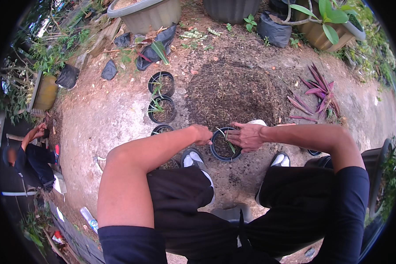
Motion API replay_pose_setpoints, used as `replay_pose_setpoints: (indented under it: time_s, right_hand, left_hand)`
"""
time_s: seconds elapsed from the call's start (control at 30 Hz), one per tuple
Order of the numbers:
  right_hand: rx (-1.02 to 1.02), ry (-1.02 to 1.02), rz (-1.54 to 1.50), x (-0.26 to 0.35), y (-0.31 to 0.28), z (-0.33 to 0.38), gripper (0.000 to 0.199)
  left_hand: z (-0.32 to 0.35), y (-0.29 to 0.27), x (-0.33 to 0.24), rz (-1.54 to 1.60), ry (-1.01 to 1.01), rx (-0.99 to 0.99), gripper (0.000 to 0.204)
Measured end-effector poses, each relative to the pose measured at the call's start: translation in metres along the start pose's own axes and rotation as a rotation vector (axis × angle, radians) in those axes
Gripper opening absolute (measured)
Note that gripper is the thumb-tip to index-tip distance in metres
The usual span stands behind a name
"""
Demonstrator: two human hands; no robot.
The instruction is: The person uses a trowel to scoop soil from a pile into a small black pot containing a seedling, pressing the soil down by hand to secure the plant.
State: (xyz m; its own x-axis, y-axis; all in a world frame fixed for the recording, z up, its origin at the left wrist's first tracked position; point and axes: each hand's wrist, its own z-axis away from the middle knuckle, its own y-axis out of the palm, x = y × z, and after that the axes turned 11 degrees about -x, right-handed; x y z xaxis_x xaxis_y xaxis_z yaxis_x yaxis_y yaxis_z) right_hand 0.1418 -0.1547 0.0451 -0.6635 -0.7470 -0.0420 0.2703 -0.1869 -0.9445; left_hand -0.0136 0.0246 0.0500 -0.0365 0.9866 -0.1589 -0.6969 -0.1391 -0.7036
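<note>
Between my feet stands a round black plant pot filled with dark soil, with a small narrow-leaved seedling in it. My left hand is at the pot's left rim, its fingers curled and seeming to grip the edge. Over the pot's right side lies my right hand, fingers stretched out onto the soil beside the seedling. Its fingertips partly cover the soil and the base of the leaves. To the left, two similar black pots, a farther one and a nearer one, hold green seedlings; my left forearm partly hides more pots.
A broad patch of loose dark soil spreads ahead. Uprooted purple-leaved plants lie at right. Large planters and a black-bagged plant stand at the back. Another person sits far left, near a plastic bottle.
</note>
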Motion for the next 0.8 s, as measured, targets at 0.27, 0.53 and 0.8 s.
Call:
replay_pose_setpoints:
  time_s: [0.27, 0.53, 0.8]
  right_hand:
    - [-0.101, -0.016, -0.057, -0.002, 0.006, -0.005, 0.077]
    - [-0.139, -0.005, -0.075, -0.004, 0.006, -0.010, 0.080]
    - [-0.026, 0.030, -0.075, -0.004, 0.000, -0.010, 0.079]
  left_hand:
    - [-0.006, 0.005, 0.002, -0.005, 0.006, -0.002, 0.040]
    - [-0.005, 0.004, 0.001, -0.015, -0.017, 0.001, 0.040]
    - [-0.006, 0.005, 0.002, -0.006, -0.014, 0.015, 0.041]
